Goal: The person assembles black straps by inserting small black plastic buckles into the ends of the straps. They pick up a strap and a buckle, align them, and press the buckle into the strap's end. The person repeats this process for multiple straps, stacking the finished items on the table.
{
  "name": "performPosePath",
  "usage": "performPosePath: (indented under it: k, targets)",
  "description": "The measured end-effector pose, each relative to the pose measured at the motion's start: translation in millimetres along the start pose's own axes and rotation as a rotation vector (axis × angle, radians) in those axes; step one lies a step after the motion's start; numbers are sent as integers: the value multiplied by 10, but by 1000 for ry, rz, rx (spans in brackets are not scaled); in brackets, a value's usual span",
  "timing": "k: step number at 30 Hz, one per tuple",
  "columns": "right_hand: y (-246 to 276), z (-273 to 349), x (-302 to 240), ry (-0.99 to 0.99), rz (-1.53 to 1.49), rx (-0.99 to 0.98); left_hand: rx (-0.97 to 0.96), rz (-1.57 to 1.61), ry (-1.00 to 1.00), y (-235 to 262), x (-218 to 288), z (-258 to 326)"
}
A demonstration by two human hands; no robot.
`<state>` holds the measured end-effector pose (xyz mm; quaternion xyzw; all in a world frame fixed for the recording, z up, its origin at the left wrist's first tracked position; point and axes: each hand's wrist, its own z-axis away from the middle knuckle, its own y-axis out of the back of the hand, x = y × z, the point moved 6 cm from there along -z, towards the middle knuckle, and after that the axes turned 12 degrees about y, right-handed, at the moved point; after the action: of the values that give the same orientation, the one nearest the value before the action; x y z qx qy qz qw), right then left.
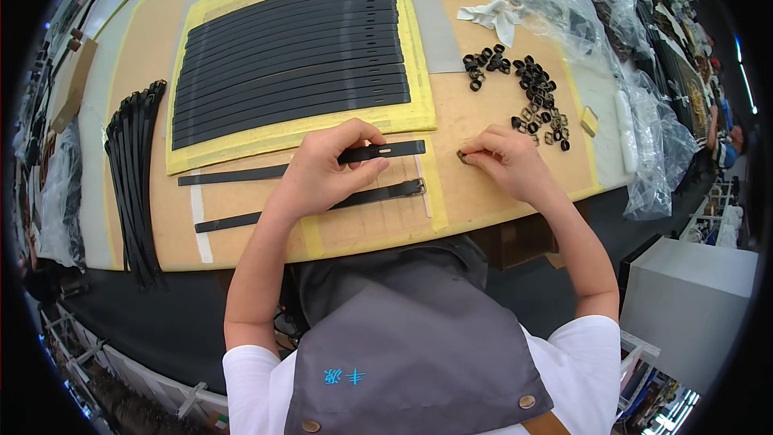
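left hand (326, 173): mine, palm down, fingers curled over the upper black strap (382, 151), pinching it near its right end; thumb below it, fingers on top.
right hand (507, 163): mine, fingertips bunched on a small dark loop (463, 156) that lies on the desk (483, 117) just right of the strap's end; closed in a pinch on it.
upper black strap: flat on the desk, runs left to right under my left hand, slotted end poking out past my fingers.
lower black strap (378, 193): lies just below the first, roughly parallel, metal buckle at its right end, touches the heel of my left hand.
loop pile (523, 93): many small black rings, loose on the desk beyond my right hand.
strap sheet (294, 60): row of black straps side by side on a yellow mat (302, 133), beyond my left hand.
strap bundle (137, 177): stack of black straps at far left of the desk, well apart from my hands.
plastic bags (612, 24): clear, crumpled, on the right edge.
apron (411, 346): grey, on me, at bottom.
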<state>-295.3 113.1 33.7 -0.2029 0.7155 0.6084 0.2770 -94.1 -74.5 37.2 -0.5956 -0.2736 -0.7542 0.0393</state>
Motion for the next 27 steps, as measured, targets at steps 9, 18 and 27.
performPosePath:
  k: [9, 18, 27]
  targets:
    - [-41, -57, -24, -15, -4, -176, -1, -46, -90, -133, 76, 33]
    - [-322, -87, -262, -5, -782, -325, -51, -106, -156, -199, 222, 114]
    - [-408, -295, -624, -69, -890, -444, -101, -182, -141, -258, 283, 193]
